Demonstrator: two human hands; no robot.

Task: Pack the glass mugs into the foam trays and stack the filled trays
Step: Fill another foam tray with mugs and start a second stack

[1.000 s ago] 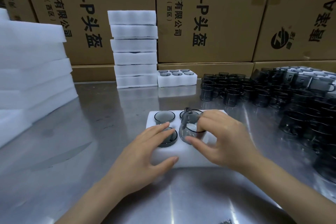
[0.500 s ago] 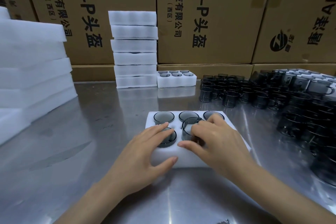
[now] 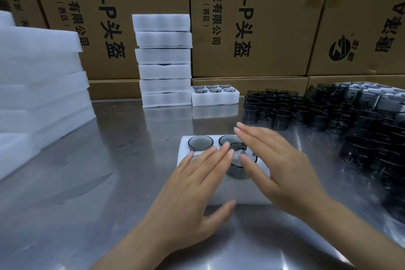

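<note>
boxes (image 3: 252,17) wall behind hands | steel table (image 3: 109,171) | tray stack (image 3: 163,59) far L of hands | loose mugs (image 3: 328,116) R of R hand | tray (image 3: 219,193) under both hands | L hand (image 3: 197,186) flat, fingers straight, on tray, holds nothing | R hand (image 3: 282,160) flat, spread over mug (image 3: 240,160) standing proud of its hole, no grip

Surface (image 3: 92,173): brushed metal, glossy, faintly scratched, reflections carried. Foam tray (image 3: 219,193): white foam, matt, soft-looking, finely grained. Stacked trays (image 3: 163,59): same white matt foam. Foam slabs (image 3: 39,76): white, matt, slightly fuzzy at the edges. Glass mugs (image 3: 317,116): smoked grey glass, transparent, smooth, glossy highlights noted. Cartons (image 3: 252,17): brown corrugated cardboard, matt, printed in black ink.
</note>
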